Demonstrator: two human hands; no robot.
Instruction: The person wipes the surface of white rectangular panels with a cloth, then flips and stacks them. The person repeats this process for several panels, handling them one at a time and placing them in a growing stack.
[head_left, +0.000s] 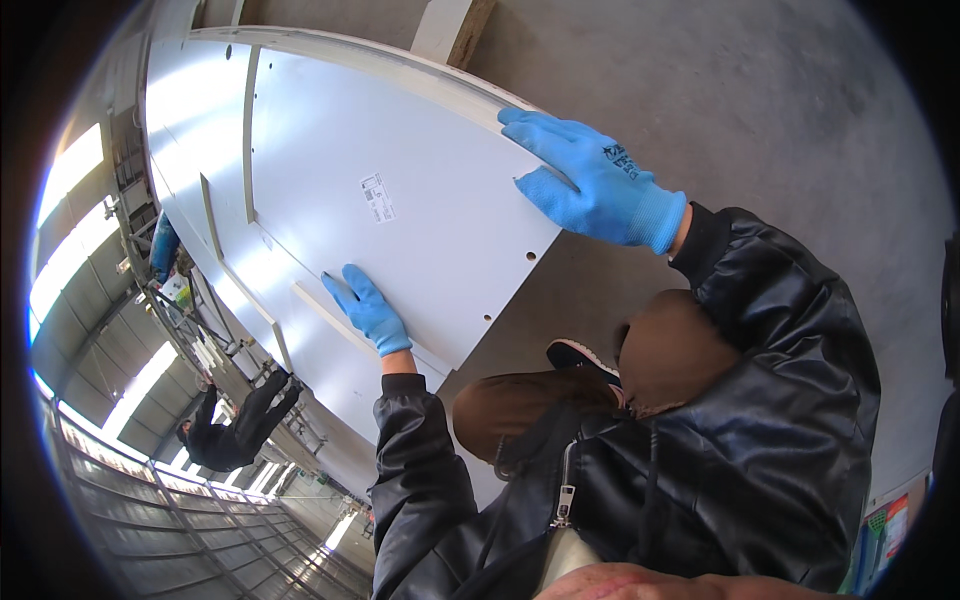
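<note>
A large glossy white panel (420, 157) with a few drilled holes lies before me, part of a stack or assembly of white boards. A printed label (377, 198) is stuck near its middle. My right hand (589, 176), in a blue work glove, rests on the long far edge, fingers stretched along it and the thumb apart. My left hand (367, 311), gloved in the same blue, lies flat near the opposite side of the panel, beside a narrow raised strip (330, 315). Neither hand is seen closed around anything.
Beyond the panel, a wooden block or beam (452, 30) sits on the concrete floor (712, 97). At the left, a person in dark clothes (229, 427) is near metal racking (217, 330). Colourful items (885, 529) show at the lower right. My bent knees are close to the panel's near corner.
</note>
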